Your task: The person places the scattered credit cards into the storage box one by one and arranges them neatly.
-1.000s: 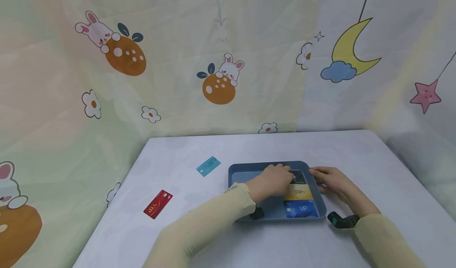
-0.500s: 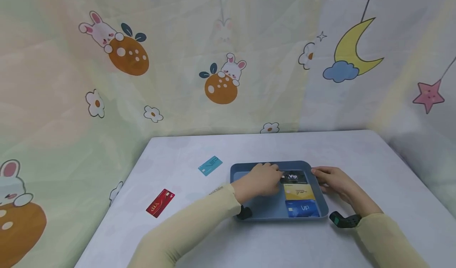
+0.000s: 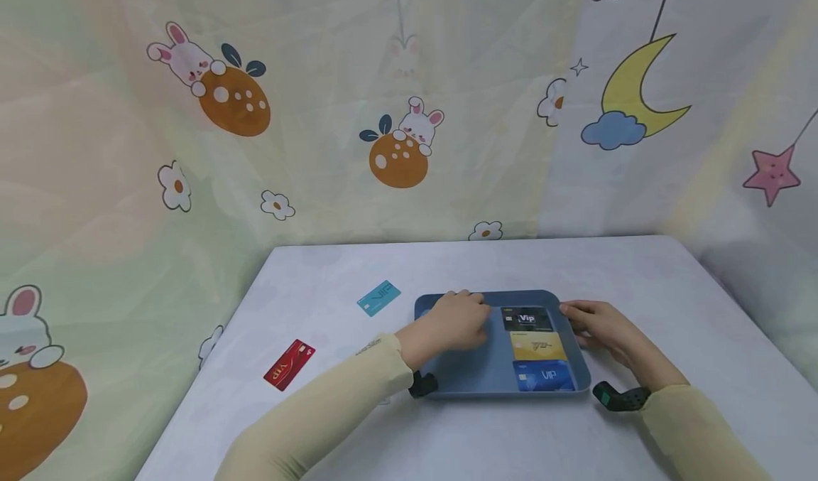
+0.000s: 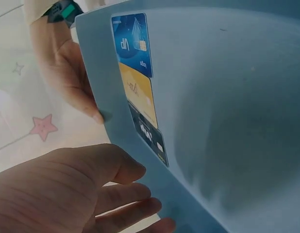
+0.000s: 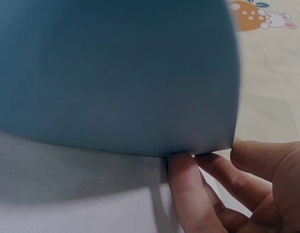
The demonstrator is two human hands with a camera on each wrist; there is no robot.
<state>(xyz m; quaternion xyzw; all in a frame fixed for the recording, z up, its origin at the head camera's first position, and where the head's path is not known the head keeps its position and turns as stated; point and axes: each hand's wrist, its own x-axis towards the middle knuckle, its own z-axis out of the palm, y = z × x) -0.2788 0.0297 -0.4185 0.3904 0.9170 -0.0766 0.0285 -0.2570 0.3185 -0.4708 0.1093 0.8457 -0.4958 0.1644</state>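
A blue-grey tray lies on the table, with three cards in a column along its right side. The black VIP card is at the back, the gold card in the middle and the blue VIP card in front. Over the tray's left part is my left hand; the left wrist view shows its fingers loosely bent around nothing. My right hand pinches the tray's right edge; in the right wrist view the thumb is at the rim and the fingers against the wall.
Left of the tray, a teal VIP card lies further back and a red VIP card further left on the white table. Printed cloth hangs behind and beside the table.
My left hand has moved left over the tray, away from the black card, which now shows in full. My right hand stays at the tray's edge. The view shifted slightly.
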